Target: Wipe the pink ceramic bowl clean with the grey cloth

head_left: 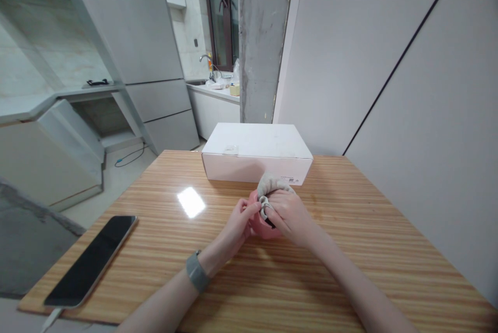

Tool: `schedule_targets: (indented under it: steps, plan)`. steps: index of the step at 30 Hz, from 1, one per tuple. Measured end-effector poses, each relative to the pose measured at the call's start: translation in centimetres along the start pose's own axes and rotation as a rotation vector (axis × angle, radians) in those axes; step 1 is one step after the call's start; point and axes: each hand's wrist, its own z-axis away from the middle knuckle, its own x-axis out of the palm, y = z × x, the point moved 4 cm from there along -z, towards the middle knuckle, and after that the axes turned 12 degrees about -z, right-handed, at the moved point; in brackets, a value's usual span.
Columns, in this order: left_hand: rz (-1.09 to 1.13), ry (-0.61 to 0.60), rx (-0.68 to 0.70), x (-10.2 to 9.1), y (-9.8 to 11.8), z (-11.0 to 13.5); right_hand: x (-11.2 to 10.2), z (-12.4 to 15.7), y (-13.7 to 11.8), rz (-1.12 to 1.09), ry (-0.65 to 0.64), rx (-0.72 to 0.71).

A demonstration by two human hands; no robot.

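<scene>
My left hand (241, 220) is closed on the left side of a rounded pink object (264, 231), with its thumb at the edge of a light grey cloth (270, 184). The cloth is bunched over the pink object and curls above my right hand (288, 214). Fingers of that right hand are closed on the cloth, pressing it against the pink object. A small dark patch shows below the right fingers. My hands cover much of the pink object, so its exact kind cannot be made out. A grey band (197, 272) circles my left wrist.
A closed white box (257, 167) lies just beyond my hands on the wood-grain table (342, 271). A dark-screened phone (91, 261) with a white cable rests at the table's left edge. A white wall borders the right; a fridge (132, 27) and sink counter stand beyond.
</scene>
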Motion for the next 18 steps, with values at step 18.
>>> schedule_targets:
  steps: [18]
  plan:
    - [0.009,-0.106,-0.029,-0.5,0.3,-0.4,1.1,0.0,-0.8,0.127,0.062,-0.081]
